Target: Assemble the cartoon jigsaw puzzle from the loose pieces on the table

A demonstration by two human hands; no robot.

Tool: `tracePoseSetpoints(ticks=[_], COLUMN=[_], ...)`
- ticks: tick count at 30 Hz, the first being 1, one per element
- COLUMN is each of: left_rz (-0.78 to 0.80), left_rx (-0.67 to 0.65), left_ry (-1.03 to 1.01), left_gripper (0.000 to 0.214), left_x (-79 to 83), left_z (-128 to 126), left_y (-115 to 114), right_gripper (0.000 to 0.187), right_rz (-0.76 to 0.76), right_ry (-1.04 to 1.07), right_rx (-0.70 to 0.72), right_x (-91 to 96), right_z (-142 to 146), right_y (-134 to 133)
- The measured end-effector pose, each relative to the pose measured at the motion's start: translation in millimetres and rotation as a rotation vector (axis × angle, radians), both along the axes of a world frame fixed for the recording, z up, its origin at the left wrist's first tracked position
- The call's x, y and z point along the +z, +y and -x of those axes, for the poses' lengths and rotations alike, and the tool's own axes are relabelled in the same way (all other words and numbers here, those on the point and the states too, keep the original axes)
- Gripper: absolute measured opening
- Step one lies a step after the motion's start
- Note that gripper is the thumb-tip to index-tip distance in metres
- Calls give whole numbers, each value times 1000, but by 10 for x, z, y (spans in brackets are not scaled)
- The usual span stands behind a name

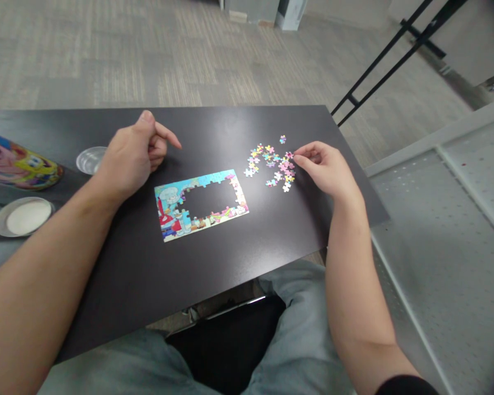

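A small, partly assembled jigsaw puzzle (201,206) lies on the dark table (239,247), its colourful border joined and its middle bare. To its right sits a scatter of loose puzzle pieces (271,163). My right hand (325,169) rests at the right edge of that scatter, fingertips pinched together on the pieces; what they hold is too small to make out. My left hand (134,153) rests on the table up and left of the puzzle, fingers loosely curled with the index finger pointing right, nothing in it.
At the table's left edge lie a cartoon-printed can (18,164), a clear round lid (89,160) and a white round lid (24,216). A grey perforated metal surface (444,230) adjoins the table on the right. Black metal bars (391,60) cross the floor beyond.
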State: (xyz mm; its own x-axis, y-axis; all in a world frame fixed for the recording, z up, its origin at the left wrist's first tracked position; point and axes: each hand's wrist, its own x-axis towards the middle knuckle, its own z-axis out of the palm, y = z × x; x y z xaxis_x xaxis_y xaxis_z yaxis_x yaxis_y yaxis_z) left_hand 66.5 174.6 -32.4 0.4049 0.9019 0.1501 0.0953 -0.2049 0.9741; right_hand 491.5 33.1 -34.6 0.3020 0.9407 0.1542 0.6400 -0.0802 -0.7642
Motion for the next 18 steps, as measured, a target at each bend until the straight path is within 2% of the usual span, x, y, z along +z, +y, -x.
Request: tracePoseSetpoints(ticks=[4,11,18], left_rz=[11,-2,9], left_rx=[-6,-40,11], left_ry=[-19,-50,-11], left_gripper=[72,73,64], left_x=[-7,-66,14], left_z=[-6,18,4], left_y=[5,28,-54], right_gripper=[17,19,13], right_rz=[32,39,109], right_ry=[-47,-134,-99], right_rx=[94,152,93], right_x=[15,58,128], right_z=[120,228,161], right_y=[38,71,24])
